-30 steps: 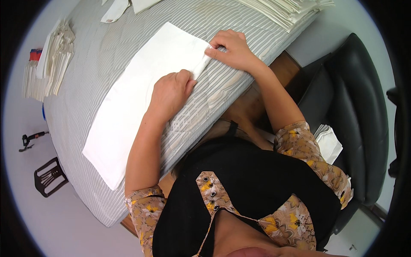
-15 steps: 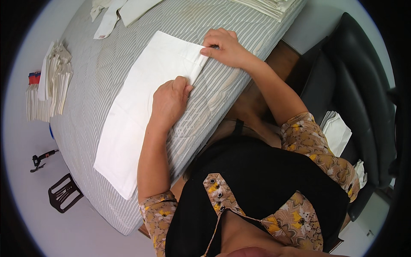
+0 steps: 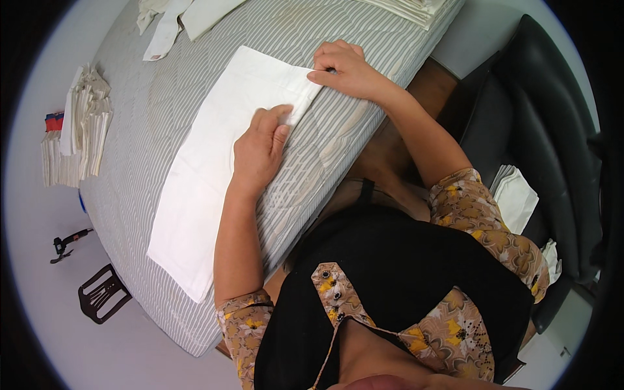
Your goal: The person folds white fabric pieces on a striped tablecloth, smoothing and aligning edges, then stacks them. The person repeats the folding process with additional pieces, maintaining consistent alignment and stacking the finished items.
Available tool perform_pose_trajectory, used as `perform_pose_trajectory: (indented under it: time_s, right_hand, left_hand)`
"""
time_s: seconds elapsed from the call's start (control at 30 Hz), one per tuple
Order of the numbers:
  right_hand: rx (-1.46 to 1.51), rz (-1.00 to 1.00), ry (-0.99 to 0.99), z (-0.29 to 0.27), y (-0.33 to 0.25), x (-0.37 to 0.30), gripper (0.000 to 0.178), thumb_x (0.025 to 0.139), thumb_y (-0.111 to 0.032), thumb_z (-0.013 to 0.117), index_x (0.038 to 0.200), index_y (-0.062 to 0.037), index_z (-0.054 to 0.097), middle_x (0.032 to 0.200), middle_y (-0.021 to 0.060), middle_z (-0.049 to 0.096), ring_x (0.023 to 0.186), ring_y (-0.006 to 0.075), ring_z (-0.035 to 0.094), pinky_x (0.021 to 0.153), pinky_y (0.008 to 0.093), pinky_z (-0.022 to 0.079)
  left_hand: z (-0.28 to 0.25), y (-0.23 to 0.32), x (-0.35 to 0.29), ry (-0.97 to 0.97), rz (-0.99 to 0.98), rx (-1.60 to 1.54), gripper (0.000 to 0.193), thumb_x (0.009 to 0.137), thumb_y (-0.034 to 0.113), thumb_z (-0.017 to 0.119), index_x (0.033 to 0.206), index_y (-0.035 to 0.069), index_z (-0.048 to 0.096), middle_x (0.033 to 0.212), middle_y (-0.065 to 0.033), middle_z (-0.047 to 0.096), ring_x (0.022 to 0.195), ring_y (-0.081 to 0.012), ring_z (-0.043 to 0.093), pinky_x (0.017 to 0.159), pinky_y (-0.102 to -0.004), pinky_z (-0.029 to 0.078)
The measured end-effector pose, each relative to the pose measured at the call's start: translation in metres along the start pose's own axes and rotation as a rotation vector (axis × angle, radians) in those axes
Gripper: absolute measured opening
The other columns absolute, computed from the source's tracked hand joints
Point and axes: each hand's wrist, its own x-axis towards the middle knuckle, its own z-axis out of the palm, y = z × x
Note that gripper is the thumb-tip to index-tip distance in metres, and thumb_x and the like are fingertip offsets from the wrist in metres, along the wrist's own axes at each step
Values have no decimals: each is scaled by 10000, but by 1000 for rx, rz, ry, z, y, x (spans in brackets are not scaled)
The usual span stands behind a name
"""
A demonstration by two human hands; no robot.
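A long folded white cloth lies flat, slanting across a striped mattress. At its far right corner my right hand is closed, thumb and fingers pinching the edge. My left hand rests on the cloth near its right-hand edge. The left thumb stands apart from the index finger, and the fingertips are slightly blurred. Beneath my left forearm part of the cloth is hidden.
Stacked white cloths sit at the mattress's far left edge. More white pieces lie at the top, near a folded pile. On the right stands a black sofa with white cloths on it. A dark chair is at lower left.
My left hand's fingers have lifted and spread from their curled hold at the cloth's edge. The right hand keeps its pinch on the corner, almost unmoved.
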Motion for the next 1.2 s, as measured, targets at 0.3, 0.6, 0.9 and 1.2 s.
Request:
perform_pose_trajectory:
  time_s: [0.3, 0.6, 0.9, 1.2]
  right_hand:
    - [14, -22, 46, 2, 1, 1, 179, 739, -233, 703, 635, -136, 593, 1034, -31, 670, 1061, 225, 532, 1011, 407, 295]
    - [-11, -349, 456, 14, -39, -6, 131, 767, -130, 698, 886, -96, 655, 948, 49, 659, 953, 294, 578, 867, 436, 456]
    - [-162, -292, 44, 24, -52, -13, 67, 892, -91, 616, 899, -61, 675, 897, 87, 634, 892, 305, 597, 792, 424, 506]
    - [-192, -184, -89, 18, -61, -11, 271, 894, -47, 608, 1156, -40, 675, 1039, 120, 629, 999, 315, 570, 899, 415, 491]
  left_hand:
    - [2, -2, -2, -135, 170, 345, 522, 1049, 546, 412, 1494, 306, 538, 1626, -61, 395, 1414, -339, 400, 1193, -516, 236]
    - [6, -8, -3, -135, 203, 380, 510, 1020, 555, 483, 1461, 317, 571, 1647, -61, 356, 1553, -347, 208, 1252, -567, 66]
    - [0, -14, -12, -182, 112, 395, 531, 1041, 569, 420, 1509, 332, 509, 1677, -45, 295, 1573, -345, 136, 1246, -596, -15]
    - [-40, -49, -58, -134, -255, 400, 657, 1036, 639, 336, 1588, 286, 382, 1703, -34, 217, 1590, -316, 18, 1236, -590, -87]
